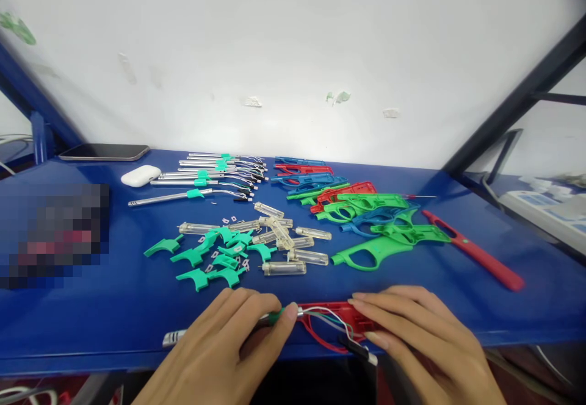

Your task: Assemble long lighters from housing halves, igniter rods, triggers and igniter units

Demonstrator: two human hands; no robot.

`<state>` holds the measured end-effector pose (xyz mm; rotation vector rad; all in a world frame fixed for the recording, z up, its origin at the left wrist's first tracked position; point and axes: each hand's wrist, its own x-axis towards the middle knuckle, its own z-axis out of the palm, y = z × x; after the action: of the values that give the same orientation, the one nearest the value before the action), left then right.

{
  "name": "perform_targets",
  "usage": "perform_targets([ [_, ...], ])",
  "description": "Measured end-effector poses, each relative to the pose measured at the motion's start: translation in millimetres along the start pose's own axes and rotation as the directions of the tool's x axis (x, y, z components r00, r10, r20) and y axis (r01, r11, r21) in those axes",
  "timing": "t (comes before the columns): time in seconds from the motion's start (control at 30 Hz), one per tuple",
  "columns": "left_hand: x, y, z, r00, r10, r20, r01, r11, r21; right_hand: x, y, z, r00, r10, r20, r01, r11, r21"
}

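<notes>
At the shelf's front edge lies a red plastic shell (336, 312), its hollow inside facing up. My left hand (233, 338) pinches a silver tube (174, 337) with a green collar, laid at the shell's left end. White and dark wires (336, 318) run from the tube across the shell to a black part with a white tip (361, 351), which hangs over the shell's lower edge. My right hand (421, 338) holds the shell's right end, fingertips on its upper and lower edges.
On the blue shelf (137, 313) are green triggers (192, 255), clear tanks (286, 268), silver tubes (169, 197), and green, blue and red shells (379, 249). A white case (140, 176) and a phone (104, 152) lie back left. A wall stands behind.
</notes>
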<state>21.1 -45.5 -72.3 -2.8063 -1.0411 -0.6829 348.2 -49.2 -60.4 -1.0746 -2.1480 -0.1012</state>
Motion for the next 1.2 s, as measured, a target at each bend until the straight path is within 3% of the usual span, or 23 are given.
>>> perform_targets([
  [0.3,13.4,-2.5,2.2,0.990,-0.061,-0.127,0.040,0.985,-0.165,-0.8,-0.7,-1.2,1.000,0.001,-0.005,-0.001,1.000,-0.007],
  [0.4,16.5,-1.2,-1.4,0.990,-0.071,-0.124,0.056,0.991,-0.121,-1.1,-0.6,-0.7,1.000,0.001,-0.007,-0.001,1.000,-0.012],
  [0.57,11.0,0.3,0.4,0.998,-0.061,-0.001,0.061,0.996,-0.065,-0.2,0.5,1.3,1.000,0.003,-0.007,-0.003,1.000,-0.019],
  [0.7,5.6,-2.2,5.4,0.999,-0.050,-0.018,0.048,0.995,-0.083,-0.8,0.1,0.2,1.000,-0.004,-0.015,0.004,1.000,-0.025],
  [0.87,14.4,-4.6,-2.1,0.998,-0.006,-0.062,0.004,0.999,-0.042,-0.3,-1.1,-1.1,1.000,0.003,-0.016,-0.003,1.000,-0.017],
  [1.2,21.2,4.0,-1.4,0.988,-0.050,-0.143,0.046,0.999,-0.029,-6.0,0.9,-0.7,0.999,0.036,0.005,-0.035,0.999,-0.040],
])
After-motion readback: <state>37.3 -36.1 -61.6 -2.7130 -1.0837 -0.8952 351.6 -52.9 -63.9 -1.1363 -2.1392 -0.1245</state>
